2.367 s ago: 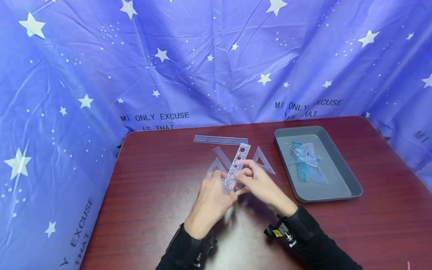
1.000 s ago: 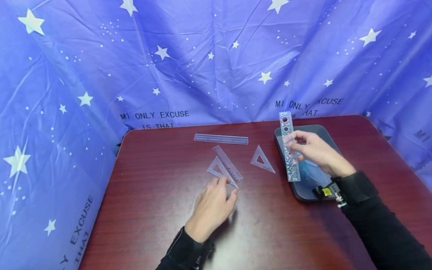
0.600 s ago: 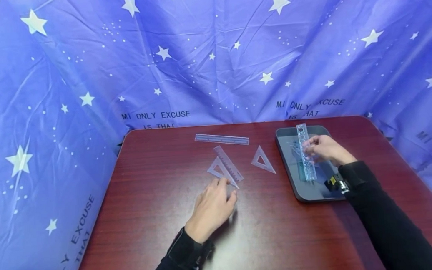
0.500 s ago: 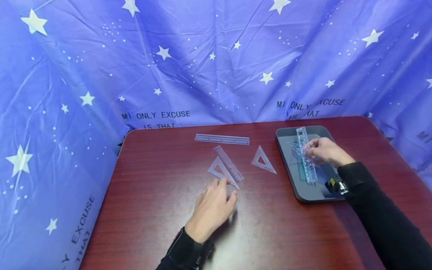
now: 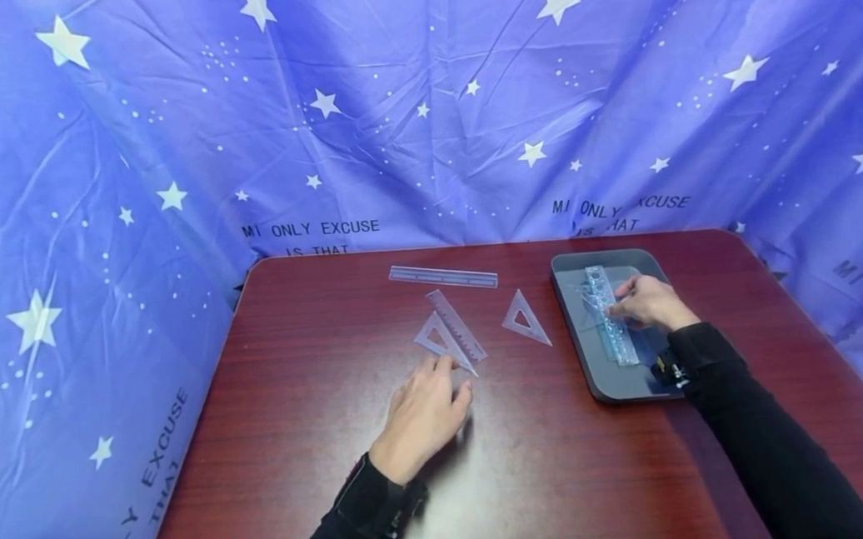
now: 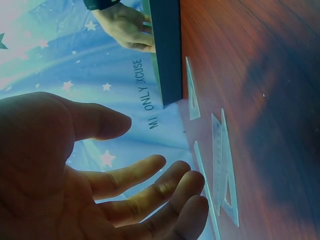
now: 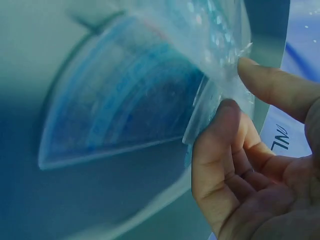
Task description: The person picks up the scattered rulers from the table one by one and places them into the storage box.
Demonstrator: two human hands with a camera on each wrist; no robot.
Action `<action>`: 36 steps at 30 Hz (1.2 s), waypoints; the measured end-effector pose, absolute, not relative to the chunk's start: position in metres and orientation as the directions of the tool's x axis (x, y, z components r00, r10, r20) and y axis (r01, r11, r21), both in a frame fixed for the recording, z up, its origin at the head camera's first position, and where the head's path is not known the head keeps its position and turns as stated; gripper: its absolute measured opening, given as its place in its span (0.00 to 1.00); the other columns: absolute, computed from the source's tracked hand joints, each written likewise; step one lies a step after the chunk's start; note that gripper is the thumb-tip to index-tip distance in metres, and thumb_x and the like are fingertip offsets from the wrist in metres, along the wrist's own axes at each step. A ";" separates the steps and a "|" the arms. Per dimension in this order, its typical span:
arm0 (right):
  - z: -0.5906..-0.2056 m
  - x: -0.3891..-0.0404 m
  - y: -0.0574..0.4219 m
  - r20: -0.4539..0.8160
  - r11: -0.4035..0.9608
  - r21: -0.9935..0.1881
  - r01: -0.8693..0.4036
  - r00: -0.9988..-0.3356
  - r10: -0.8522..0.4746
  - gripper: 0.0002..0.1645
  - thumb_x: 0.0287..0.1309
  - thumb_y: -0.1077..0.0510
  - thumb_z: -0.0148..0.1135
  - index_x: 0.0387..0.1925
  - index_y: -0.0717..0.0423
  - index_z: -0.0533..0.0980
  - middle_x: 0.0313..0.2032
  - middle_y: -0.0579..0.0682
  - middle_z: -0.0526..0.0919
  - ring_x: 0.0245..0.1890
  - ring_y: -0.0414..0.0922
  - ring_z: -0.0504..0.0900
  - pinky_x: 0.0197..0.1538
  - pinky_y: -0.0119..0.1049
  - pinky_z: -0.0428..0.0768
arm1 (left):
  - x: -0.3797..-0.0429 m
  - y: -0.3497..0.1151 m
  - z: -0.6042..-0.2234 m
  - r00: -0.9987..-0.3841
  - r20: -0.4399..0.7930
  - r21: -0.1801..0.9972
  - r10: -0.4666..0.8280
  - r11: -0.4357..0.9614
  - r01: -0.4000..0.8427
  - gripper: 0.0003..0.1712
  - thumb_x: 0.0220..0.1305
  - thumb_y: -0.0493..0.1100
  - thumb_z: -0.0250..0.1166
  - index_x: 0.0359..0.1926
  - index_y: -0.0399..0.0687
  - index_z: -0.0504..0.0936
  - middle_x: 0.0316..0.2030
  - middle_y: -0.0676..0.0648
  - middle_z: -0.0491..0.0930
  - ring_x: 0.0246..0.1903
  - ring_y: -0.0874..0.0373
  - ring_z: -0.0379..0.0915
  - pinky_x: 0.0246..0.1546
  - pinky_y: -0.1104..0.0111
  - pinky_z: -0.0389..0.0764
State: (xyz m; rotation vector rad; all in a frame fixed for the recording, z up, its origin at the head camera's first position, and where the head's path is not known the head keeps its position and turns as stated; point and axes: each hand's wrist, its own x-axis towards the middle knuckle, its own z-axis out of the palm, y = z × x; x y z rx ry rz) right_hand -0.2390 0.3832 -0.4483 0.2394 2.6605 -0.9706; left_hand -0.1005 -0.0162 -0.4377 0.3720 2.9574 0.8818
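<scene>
In the head view, a clear glittery ruler with round holes (image 5: 598, 291) lies over other clear plastic pieces in the grey tray (image 5: 657, 379). My right hand (image 5: 647, 300) is at its right edge. Thumb and forefinger stand apart there, close against the plastic in the right wrist view, beside a blue-marked protractor (image 7: 125, 100). My left hand (image 5: 426, 403) hovers or rests near the table, loosely bent and holding nothing. Its fingertips are by the lower tip of a clear set square (image 5: 430, 333), which lies against a short ruler (image 5: 456, 326).
Another set square (image 5: 525, 320) lies between that pair and the tray. A longer clear ruler (image 5: 443, 277) lies near the back of the dark red table (image 5: 297, 396). Behind the table hangs a blue curtain with stars (image 5: 424, 161).
My right hand has carried the glittery ruler from beside my left hand into the tray. There it has come down and tilted, and the fingers have parted. The left hand stays by the set square.
</scene>
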 end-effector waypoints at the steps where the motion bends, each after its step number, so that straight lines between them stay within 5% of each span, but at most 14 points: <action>1: -0.448 -0.239 0.383 -0.324 0.770 -0.586 0.252 -0.944 0.062 0.28 0.63 0.58 0.76 0.52 0.69 0.70 0.44 0.64 0.81 0.39 0.51 0.85 0.40 0.42 0.91 | -0.101 -0.016 -0.438 -0.971 0.039 0.542 0.238 0.811 0.221 0.20 0.76 0.51 0.65 0.59 0.43 0.82 0.53 0.39 0.85 0.49 0.40 0.85 0.46 0.43 0.87; 14: -0.438 -0.227 0.378 -0.250 0.865 -0.470 0.178 -0.966 0.063 0.28 0.67 0.51 0.71 0.53 0.67 0.70 0.45 0.65 0.82 0.31 0.49 0.83 0.33 0.39 0.83 | -0.119 -0.022 -0.467 -0.964 0.074 0.533 0.256 0.807 0.255 0.18 0.73 0.45 0.64 0.57 0.38 0.83 0.52 0.35 0.82 0.53 0.40 0.79 0.49 0.43 0.86; 22: -0.410 -0.204 0.348 -0.173 0.902 -0.432 -0.004 -0.981 -0.088 0.34 0.67 0.51 0.72 0.60 0.73 0.72 0.59 0.75 0.78 0.54 0.66 0.80 0.55 0.61 0.82 | -0.139 -0.025 -0.473 -0.949 0.114 0.434 0.295 0.844 0.315 0.21 0.69 0.41 0.66 0.58 0.33 0.81 0.54 0.33 0.81 0.54 0.37 0.75 0.57 0.46 0.81; 27: -0.393 -0.182 0.320 -0.132 0.889 -0.446 -0.103 -0.975 -0.179 0.33 0.68 0.51 0.72 0.61 0.72 0.75 0.60 0.75 0.78 0.56 0.66 0.80 0.56 0.63 0.81 | -0.150 -0.026 -0.468 -0.922 0.071 0.316 0.381 0.868 0.383 0.26 0.71 0.41 0.69 0.65 0.36 0.79 0.68 0.33 0.76 0.66 0.36 0.74 0.67 0.44 0.79; 31: -0.382 -0.165 0.301 -0.121 0.876 -0.455 -0.158 -0.964 -0.236 0.32 0.68 0.50 0.73 0.62 0.68 0.75 0.60 0.72 0.79 0.52 0.63 0.82 0.52 0.59 0.83 | -0.157 -0.027 -0.468 -0.892 -0.050 0.282 0.450 0.863 0.419 0.35 0.77 0.44 0.65 0.80 0.45 0.69 0.82 0.36 0.61 0.81 0.37 0.57 0.79 0.40 0.63; 36: -0.374 -0.148 0.286 -0.137 0.880 -0.443 -0.174 -0.956 -0.258 0.31 0.68 0.48 0.73 0.63 0.63 0.76 0.60 0.67 0.80 0.50 0.57 0.83 0.49 0.54 0.84 | -0.156 -0.027 -0.469 -0.868 -0.175 0.250 0.466 0.873 0.418 0.33 0.82 0.46 0.58 0.83 0.50 0.65 0.84 0.38 0.58 0.84 0.39 0.52 0.82 0.41 0.59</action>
